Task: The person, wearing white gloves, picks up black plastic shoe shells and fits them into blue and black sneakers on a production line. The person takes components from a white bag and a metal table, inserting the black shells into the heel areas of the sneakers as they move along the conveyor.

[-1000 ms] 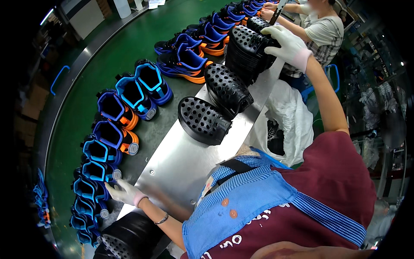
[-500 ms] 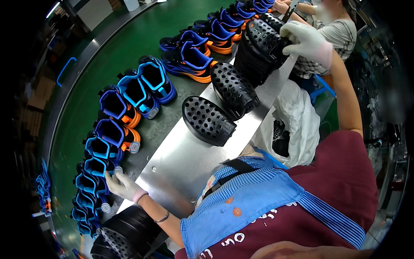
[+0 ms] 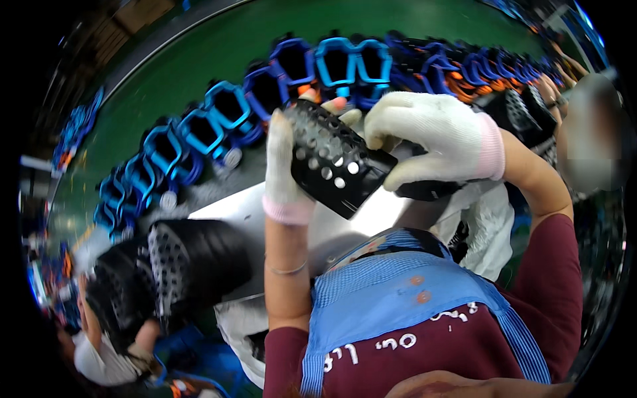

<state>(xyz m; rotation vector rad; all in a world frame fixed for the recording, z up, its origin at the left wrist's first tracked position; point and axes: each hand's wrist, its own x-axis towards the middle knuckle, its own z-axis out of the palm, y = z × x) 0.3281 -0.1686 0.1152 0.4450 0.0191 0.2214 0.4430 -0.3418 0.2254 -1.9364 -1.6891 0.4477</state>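
Note:
In front of my chest I hold a black plastic toe-shaped shoe insert, tilted and dotted with round holes. My left hand, in a white glove with a pink cuff, wraps its left side, with fingertips showing over the top. From the right, my gloved right hand curls in, thumb and fingers around the insert's right corner. Under that hand lies another black piece, mostly hidden. Just beyond my hands stands a curving row of shoes, among them a light blue-collared shoe and a dark blue-collared shoe.
The shoes stand on a green work surface. A metal ledge runs before me. Stacked black perforated inserts sit at the left, more inserts at the right. A white plastic bag hangs below the ledge. Other people work at both sides.
My view has turned right. My right hand has come in from the far stack and my left from the shoe row; both now meet at a black insert lifted above the ledge.

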